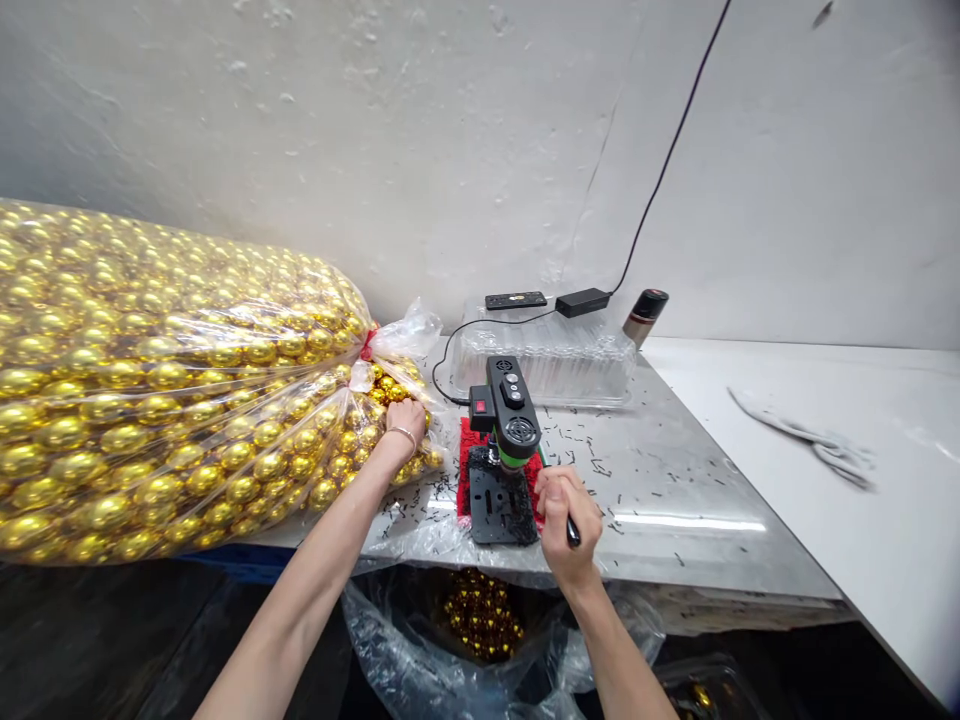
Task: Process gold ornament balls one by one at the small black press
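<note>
My left hand (407, 420) is closed among shiny gold balls (349, 440) at the open end of a clear bag. Its fingertips are hidden, so what it holds cannot be made out. My right hand (568, 520) is wrapped round a slim green-and-black handle (574, 533), whose black end pokes out below the fist. Just left of that fist stands a small black machine (514, 405) with vents, buttons and a red switch. Its black base plate (501, 500), strewn with dark bits, rests on a red mat (465, 490).
A huge clear bag (150, 390) of gold balls fills the left. Behind the machine are a clear plastic box (544, 360), a power adapter (583, 302) and a bottle (645, 316). More gold balls (484, 615) lie in an open plastic bag (405, 640) below the table edge.
</note>
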{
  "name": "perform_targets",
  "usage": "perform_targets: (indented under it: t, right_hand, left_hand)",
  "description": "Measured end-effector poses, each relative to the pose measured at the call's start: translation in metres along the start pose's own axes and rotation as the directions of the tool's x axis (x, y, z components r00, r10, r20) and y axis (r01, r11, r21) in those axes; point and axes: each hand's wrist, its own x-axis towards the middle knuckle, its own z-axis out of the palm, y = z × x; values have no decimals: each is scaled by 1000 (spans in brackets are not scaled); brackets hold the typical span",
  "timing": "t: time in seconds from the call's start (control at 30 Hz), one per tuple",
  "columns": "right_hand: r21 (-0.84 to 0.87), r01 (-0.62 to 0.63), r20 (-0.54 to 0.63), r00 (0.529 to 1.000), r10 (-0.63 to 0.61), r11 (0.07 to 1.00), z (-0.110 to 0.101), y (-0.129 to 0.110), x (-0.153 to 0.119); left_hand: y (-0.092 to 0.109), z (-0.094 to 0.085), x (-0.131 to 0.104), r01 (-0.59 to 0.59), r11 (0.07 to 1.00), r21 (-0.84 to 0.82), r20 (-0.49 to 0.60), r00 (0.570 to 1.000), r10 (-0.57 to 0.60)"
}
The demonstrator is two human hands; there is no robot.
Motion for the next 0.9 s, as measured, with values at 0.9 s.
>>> perform_targets:
  t: [0.9]
  right_hand:
    - [-26,-17,20,1000,17,1000,-2,2,-4]
  left_hand:
    - [58,68,-123,303,-109,-947,299,953,54]
